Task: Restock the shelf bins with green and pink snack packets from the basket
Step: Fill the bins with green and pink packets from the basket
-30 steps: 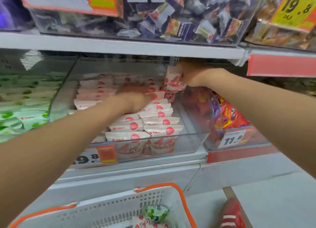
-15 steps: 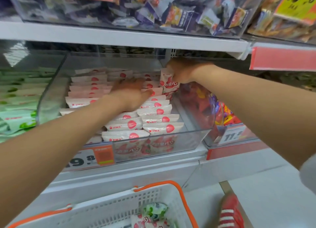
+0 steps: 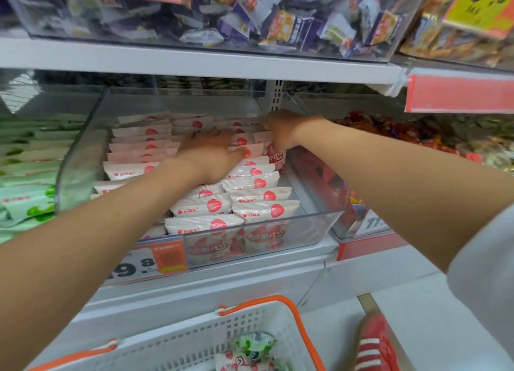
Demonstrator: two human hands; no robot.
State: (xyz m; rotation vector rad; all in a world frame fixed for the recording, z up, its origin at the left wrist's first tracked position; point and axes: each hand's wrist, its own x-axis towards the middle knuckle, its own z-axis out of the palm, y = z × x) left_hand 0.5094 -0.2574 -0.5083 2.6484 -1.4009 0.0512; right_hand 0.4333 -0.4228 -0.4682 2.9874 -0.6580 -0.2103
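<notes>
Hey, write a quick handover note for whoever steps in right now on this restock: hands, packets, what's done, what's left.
Left hand: open, flat on the pink packet rows in the clear bin.
Right hand: pinches one upright pink packet at the bin's right rear, not yet released.
Done: the clear bin looks nearly full; the green bin to its left holds packets.
Left: seat that packet, then shelve the green packet and pink ones lying in the basket.
</notes>
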